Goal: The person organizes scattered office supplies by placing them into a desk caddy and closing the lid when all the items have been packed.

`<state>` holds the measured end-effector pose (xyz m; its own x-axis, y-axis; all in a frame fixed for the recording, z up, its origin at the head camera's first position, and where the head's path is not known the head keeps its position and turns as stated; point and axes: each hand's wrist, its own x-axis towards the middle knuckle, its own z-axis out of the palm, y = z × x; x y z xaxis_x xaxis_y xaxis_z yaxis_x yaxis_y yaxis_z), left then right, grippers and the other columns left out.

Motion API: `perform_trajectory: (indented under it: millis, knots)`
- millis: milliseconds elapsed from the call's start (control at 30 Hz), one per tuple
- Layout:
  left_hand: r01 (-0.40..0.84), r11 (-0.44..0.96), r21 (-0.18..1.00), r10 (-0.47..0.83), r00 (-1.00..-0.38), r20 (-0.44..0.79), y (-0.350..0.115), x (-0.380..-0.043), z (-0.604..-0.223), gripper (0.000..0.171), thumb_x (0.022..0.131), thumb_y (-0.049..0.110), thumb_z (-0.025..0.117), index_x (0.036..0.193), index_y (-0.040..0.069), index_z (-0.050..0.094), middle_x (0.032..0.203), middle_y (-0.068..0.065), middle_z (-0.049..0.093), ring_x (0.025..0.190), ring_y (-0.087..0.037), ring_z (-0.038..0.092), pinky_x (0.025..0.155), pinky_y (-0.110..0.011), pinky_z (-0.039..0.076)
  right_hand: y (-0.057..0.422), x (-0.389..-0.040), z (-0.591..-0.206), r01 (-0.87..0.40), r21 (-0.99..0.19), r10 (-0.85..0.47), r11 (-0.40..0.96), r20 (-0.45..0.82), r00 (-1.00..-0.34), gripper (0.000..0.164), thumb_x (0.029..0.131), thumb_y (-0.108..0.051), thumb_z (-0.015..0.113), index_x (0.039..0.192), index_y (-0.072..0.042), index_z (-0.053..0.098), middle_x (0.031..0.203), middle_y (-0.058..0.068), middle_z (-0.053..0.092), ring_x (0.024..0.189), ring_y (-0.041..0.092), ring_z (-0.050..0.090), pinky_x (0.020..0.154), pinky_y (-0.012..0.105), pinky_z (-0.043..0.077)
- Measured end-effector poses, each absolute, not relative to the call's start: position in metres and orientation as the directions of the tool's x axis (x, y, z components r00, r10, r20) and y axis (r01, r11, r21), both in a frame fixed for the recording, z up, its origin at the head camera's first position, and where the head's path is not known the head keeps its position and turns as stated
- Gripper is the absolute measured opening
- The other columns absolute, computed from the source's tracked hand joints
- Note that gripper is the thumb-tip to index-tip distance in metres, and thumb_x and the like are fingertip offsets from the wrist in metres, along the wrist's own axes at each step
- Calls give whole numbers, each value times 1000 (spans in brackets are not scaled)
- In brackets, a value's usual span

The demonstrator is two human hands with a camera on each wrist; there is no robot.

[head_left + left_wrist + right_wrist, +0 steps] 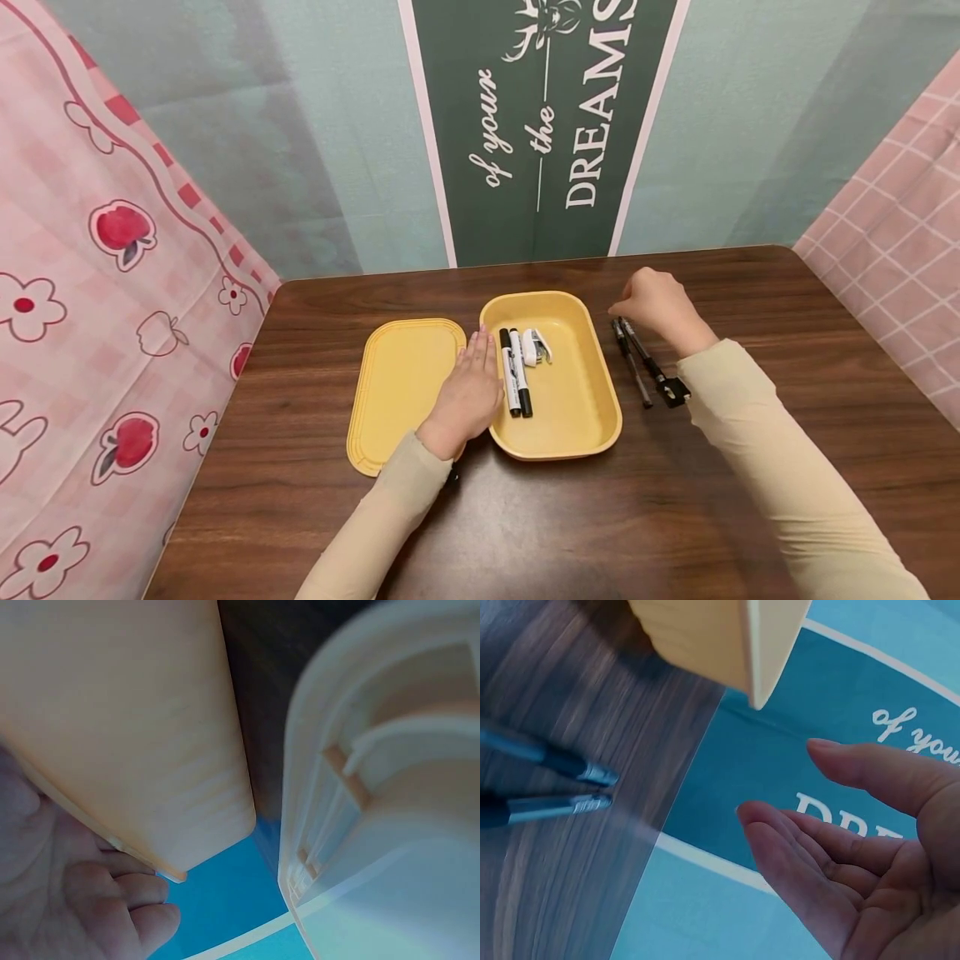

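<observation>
Two pens (632, 365), head and right-wrist only

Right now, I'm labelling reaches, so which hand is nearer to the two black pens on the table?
Right. The right hand is by the far ends of the black pens, not touching them; the left hand is across the yellow box, at its left side.

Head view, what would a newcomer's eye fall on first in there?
Probably the open yellow box on the brown table, holding two markers and a small white gadget, with the left hand at its left side. Next, the dark green banner behind the table, lettered DREAMS. Then the right hand, hovering near the far ends of two pens right of the box.
</observation>
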<state>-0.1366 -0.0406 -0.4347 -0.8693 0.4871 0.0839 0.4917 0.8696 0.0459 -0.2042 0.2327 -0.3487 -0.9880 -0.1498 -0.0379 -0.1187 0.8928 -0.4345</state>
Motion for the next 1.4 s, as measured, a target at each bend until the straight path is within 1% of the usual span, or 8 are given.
perform_trajectory:
  millis: [267,400,633,833,900,1033,1200,1400]
  knots:
    - [488,872,38,484,-871,80,-41,-137,-434,57,100,20,39,141,-16,24,151,-30,11,140,-37,17,112,-43,22,250,-205,-351,-85,-432,-121,898,-56,-991,41,81,-16,68,49,-13,43,46,-7,27,43,9,24,43,27,25]
    - [488,872,43,484,-872,80,-41,-137,-434,57,100,20,40,142,-16,23,151,-30,11,140,-37,17,112,-43,22,257,-204,-355,-66,-419,-106,905,-72,-992,36,82,-16,68,51,-10,50,47,-6,32,45,11,29,45,29,28]
    - [490,871,36,486,-870,81,-41,-137,-436,57,100,19,40,141,-16,23,151,-31,12,140,-36,16,112,-43,22,269,-204,-367,-53,-405,-103,913,-105,-989,43,83,-11,64,49,-17,37,48,-6,26,45,10,25,45,28,26]
    - [490,870,44,486,-870,81,-41,-137,-434,58,100,21,41,142,-16,23,151,-30,12,140,-37,17,112,-44,22,276,-204,-381,-23,-419,-92,908,-144,-985,45,82,-9,63,48,-17,35,48,-6,24,45,9,21,44,26,23]
    - [493,869,39,489,-869,83,-40,-137,-434,58,100,20,41,142,-16,23,151,-31,12,140,-37,17,112,-44,22,278,-204,-384,-21,-417,-90,909,-146,-985,43,82,-9,63,47,-15,39,48,-6,27,45,9,23,44,26,24]
    - [494,869,36,490,-868,83,-41,-137,-434,58,100,20,41,142,-16,23,151,-31,12,140,-37,17,112,-44,22,280,-204,-390,-22,-408,-85,913,-137,-987,42,82,-9,63,47,-15,41,48,-6,29,46,10,26,45,26,25]
    - [492,870,43,488,-869,79,-41,-137,-435,58,100,21,40,142,-15,22,151,-30,10,140,-37,17,112,-43,21,283,-203,-397,-16,-415,-85,910,-147,-985,45,83,-6,60,48,-17,32,48,-6,23,45,9,19,44,26,21]
    - [491,870,43,487,-870,74,-41,-138,-435,58,100,21,40,142,-15,21,151,-30,10,140,-37,17,112,-43,21,283,-203,-405,-6,-424,-82,906,-160,-984,41,79,-3,57,49,-17,32,48,-5,24,45,10,18,44,26,20]
